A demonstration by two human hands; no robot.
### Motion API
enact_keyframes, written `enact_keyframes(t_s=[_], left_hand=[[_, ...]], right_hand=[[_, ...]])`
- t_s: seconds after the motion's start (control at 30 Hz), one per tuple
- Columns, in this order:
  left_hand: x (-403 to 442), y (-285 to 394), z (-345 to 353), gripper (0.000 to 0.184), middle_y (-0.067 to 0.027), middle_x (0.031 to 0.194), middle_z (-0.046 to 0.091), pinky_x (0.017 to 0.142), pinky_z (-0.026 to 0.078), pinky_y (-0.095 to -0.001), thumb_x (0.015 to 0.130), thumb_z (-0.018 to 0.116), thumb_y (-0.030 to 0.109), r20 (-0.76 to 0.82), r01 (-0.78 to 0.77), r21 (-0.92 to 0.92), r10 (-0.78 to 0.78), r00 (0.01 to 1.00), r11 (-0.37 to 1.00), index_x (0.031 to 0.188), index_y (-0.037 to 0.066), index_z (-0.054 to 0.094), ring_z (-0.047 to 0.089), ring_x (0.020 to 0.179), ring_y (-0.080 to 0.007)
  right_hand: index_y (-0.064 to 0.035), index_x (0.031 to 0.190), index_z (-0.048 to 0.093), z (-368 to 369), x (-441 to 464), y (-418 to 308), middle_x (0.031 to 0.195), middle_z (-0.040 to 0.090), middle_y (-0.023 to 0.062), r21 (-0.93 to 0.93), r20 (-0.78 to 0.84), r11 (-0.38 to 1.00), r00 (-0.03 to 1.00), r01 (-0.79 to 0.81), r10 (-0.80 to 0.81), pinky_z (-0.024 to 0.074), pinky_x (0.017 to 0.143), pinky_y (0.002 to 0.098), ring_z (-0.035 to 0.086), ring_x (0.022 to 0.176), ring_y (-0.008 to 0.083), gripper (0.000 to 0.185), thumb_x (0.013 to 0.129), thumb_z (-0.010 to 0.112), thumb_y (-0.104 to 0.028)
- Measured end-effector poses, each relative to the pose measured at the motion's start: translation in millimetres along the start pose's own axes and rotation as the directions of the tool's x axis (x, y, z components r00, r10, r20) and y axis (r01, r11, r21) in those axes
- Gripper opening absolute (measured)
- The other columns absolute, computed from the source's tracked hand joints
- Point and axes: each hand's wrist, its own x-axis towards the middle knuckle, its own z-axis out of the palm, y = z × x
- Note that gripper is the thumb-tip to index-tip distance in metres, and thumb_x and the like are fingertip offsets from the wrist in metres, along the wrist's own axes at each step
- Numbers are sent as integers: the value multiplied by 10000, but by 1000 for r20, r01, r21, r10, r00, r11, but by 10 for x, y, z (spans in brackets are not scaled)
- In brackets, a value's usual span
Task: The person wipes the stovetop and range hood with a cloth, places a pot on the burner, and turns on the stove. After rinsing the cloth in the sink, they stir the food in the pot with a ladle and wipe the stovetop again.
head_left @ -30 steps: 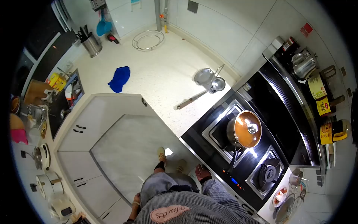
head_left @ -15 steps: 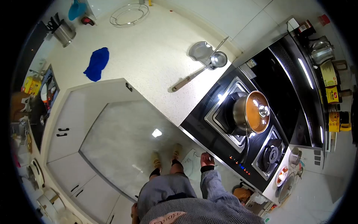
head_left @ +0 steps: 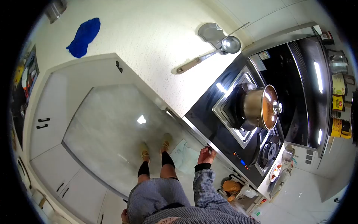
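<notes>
My right hand (head_left: 206, 155) is at the front edge of the black gas stove (head_left: 203, 108), its fingers curled in by the rim. What they close on, if anything, is too small to tell. My left hand (head_left: 125, 215) hangs low beside my grey checked clothing, mostly cut off, with its fingers not clear. On the far burner stands a steel pot (head_left: 253, 108) under a glass lid (head_left: 270, 108) with a round knob. Orange-brown contents show through the glass. The pot's long dark handle points toward the stove's front.
A ladle (head_left: 212, 56) lies by a grey spoon rest (head_left: 212, 33) on the white counter (head_left: 156, 44). Farther left is a blue cloth (head_left: 85, 37). A second burner (head_left: 271, 148) sits beside the pot. Below the stove, a pull-out drawer (head_left: 238, 192) stands out.
The camera view has shifted, so the counter and stove sit differently in it. My right hand stays by the stove's front edge, its fingers now turned more toward the rim.
</notes>
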Motion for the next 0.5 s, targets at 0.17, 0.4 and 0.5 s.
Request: enact_keyframes(t_s=[0.17, 0.4, 0.5], left_hand=[[-269, 351, 148, 251, -94, 858, 650, 634, 456, -318, 908, 491, 195, -46, 31, -34, -33, 998, 999, 913, -15, 629, 582, 730, -183], [-381, 345, 140, 201, -116, 878, 651, 673, 478, -340, 910, 482, 93, -13, 2, -90, -4, 1000, 996, 993, -35, 613, 587, 757, -201], [-450, 433, 183, 220, -130, 887, 667, 698, 488, -337, 895, 511, 111, -12, 31, -107, -32, 999, 994, 1012, -35, 626, 612, 774, -212]], right_hand=[[-63, 1053, 563, -70, 5, -43, 946, 593, 75, -14, 72, 997, 995, -73, 74, 471, 689, 275, 543, 789, 170, 334, 841, 689, -287], [-37, 1036, 541, -34, 3, -57, 897, 582, 89, 116, 115, 977, 980, -178, 165, 451, 697, 279, 534, 779, 171, 344, 869, 657, -315], [-22, 1058, 538, -79, 17, -70, 916, 583, 90, 165, 128, 961, 971, -222, 203, 446, 716, 285, 536, 789, 175, 359, 882, 640, -318]])
